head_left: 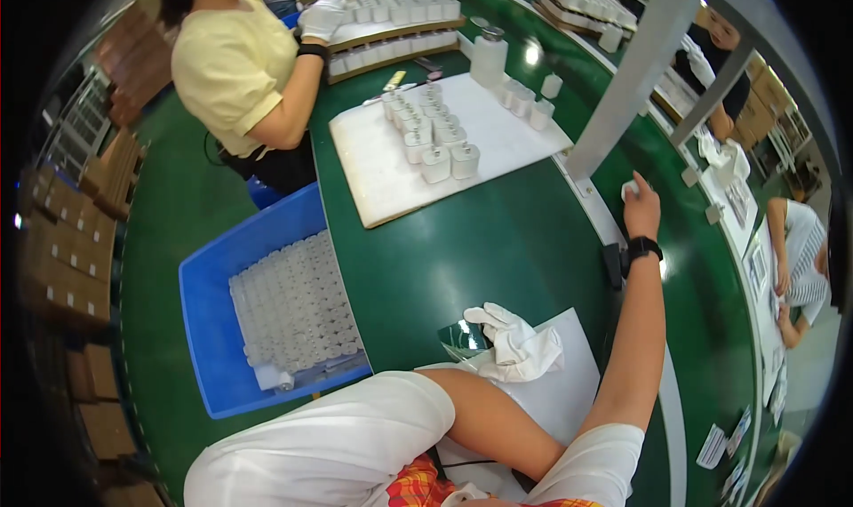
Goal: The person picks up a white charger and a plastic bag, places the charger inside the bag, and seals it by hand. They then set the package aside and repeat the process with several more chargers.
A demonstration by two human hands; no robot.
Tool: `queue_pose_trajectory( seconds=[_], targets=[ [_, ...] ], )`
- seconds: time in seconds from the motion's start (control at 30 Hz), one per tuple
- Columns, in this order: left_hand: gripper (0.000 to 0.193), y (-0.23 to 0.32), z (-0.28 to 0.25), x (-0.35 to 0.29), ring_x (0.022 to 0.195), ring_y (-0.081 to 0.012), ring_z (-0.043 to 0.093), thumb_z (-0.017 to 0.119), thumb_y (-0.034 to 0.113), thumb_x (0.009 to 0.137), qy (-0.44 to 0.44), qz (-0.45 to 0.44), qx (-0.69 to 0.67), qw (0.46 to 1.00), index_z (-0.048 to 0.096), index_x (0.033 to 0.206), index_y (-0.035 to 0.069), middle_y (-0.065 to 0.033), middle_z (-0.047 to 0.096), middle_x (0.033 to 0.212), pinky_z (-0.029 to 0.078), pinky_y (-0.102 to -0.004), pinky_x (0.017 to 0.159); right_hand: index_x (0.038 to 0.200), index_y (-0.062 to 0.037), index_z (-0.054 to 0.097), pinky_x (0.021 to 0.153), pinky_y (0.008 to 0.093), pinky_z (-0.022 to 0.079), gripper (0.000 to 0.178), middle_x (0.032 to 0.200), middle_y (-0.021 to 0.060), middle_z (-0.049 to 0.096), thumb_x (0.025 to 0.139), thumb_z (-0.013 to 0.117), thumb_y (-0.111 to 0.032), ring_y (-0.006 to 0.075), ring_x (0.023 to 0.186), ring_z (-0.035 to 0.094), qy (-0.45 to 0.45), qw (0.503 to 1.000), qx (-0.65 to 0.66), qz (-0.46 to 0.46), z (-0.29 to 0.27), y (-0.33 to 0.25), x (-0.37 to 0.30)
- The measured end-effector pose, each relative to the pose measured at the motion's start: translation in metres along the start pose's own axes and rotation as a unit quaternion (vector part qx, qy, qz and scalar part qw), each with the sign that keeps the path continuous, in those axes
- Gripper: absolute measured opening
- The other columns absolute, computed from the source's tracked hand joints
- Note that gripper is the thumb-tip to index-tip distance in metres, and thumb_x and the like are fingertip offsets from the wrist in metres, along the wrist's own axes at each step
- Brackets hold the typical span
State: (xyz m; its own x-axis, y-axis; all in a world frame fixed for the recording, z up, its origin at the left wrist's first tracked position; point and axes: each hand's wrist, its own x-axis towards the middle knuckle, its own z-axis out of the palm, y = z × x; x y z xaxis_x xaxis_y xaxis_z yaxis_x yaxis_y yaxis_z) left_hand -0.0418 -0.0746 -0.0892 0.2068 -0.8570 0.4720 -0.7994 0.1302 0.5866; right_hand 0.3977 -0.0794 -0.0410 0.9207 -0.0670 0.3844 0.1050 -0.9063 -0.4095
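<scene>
A worker's left hand, in a white glove, rests loosely curled on a small shiny curved piece at the near edge of the green tabletop, where a white sheet lies under the hand. The piece looks glossy, dark and reflective; its exact shape cannot be told. The bare right hand, a black watch at the wrist, reaches to the table's right edge and pinches a small white object beside a grey metal post. Toward the far edge, a white board carries roughly a dozen small white containers. One blue bin, off the left edge, holds rows of white cylinders. One person in yellow works opposite.
</scene>
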Motion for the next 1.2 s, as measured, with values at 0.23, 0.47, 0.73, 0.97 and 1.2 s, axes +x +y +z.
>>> queue_pose_trajectory(
  seconds=[0.23,0.47,0.73,0.97,1.2],
  targets=[
    [0.03,-0.038,0.019,0.019,0.096,-0.0243,0.064,0.062,0.019,0.075,0.004,0.078,-0.025,0.997,0.068,0.104,0.014,-0.0158,0.065,0.11,0.049,-0.0385,0.078,0.122,-0.0089,0.057,0.078,0.0267,0.046,0.036,0.104,0.0024,0.063,0.087,0.065,-0.016,0.0125,0.087,0.058,-0.052,0.984,0.163,-0.047,-0.147,-0.029,-0.072],
    [0.012,0.018,-0.067,0.014,0.071,-0.0336,0.064,0.064,0.016,0.069,-0.178,0.093,0.149,0.968,0.072,0.074,0.009,-0.0136,0.068,0.089,0.048,-0.0419,0.057,0.133,-0.0005,0.044,0.103,0.0344,0.037,0.052,0.129,0.0145,0.052,0.085,0.063,-0.004,0.0231,0.119,0.05,0.102,0.975,0.178,0.085,-0.323,-0.015,-0.336],
    [0.017,-0.003,-0.07,0.01,0.097,-0.028,0.057,0.065,0.018,0.073,-0.066,0.032,0.113,0.991,0.071,0.083,0.007,-0.0091,0.063,0.094,0.047,-0.0382,0.08,0.13,0.0032,0.045,0.088,0.0414,0.049,0.059,0.123,0.0204,0.053,0.08,0.075,-0.008,0.0302,0.102,0.058,0.117,0.935,0.176,0.285,-0.298,-0.036,-0.478],
    [0.029,-0.011,-0.079,0.006,0.108,-0.0279,0.055,0.061,0.021,0.078,-0.114,0.038,0.097,0.988,0.068,0.102,0.007,-0.0094,0.063,0.108,0.046,-0.0404,0.089,0.128,0.0021,0.045,0.102,0.0377,0.037,0.054,0.125,0.015,0.051,0.08,0.067,-0.008,0.0266,0.116,0.049,-0.01,0.954,0.122,0.272,-0.285,-0.017,-0.495],
    [0.042,-0.007,-0.082,0.002,0.117,-0.0294,0.051,0.06,0.029,0.084,-0.061,0.016,0.008,0.998,0.062,0.118,0.004,-0.0151,0.058,0.123,0.04,-0.041,0.098,0.13,-0.0029,0.052,0.088,0.044,0.048,0.063,0.119,0.0236,0.056,0.072,0.078,-0.01,0.0388,0.097,0.059,-0.088,0.99,-0.092,-0.06,-0.311,-0.055,-0.477]
  ],
)
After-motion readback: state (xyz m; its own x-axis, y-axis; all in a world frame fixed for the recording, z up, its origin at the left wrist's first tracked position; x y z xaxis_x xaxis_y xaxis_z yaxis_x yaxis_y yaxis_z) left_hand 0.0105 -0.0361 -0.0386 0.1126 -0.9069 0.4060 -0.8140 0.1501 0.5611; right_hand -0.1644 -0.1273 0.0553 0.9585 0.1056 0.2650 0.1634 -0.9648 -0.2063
